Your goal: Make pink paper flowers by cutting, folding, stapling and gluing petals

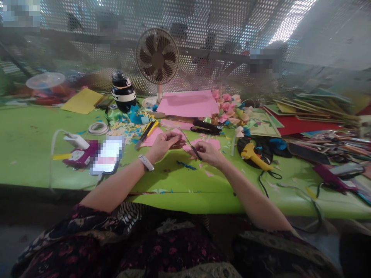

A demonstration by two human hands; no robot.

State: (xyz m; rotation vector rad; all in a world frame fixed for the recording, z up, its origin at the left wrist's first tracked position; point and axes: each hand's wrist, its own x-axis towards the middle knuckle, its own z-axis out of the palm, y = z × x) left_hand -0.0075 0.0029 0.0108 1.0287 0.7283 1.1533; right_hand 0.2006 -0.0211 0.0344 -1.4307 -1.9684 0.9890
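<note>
My left hand [165, 143] pinches a small piece of pink paper [177, 132] above the green table. Close on its right, my right hand [208, 153] is closed around a pair of scissors [194, 150], whose blades point up and left towards the paper. Whether the blades touch the paper I cannot tell. Pink paper pieces [213, 143] lie behind and under my hands, with small pink scraps [206, 172] in front of the right one. Below the hands is a dark blue strip [186, 165]. A yellow-and-black utility knife [147, 133] rests beside my left hand, and a black stapler [205, 127] lies behind.
A yellow glue gun [255, 156] with its cable lies on the right. Pink sheets [188, 103], paper flowers [227, 106], a fan [158, 58] and a black bottle [124, 92] stand at the back. On the left are a phone [107, 155], a purple power strip [82, 154] and a tape roll [97, 128].
</note>
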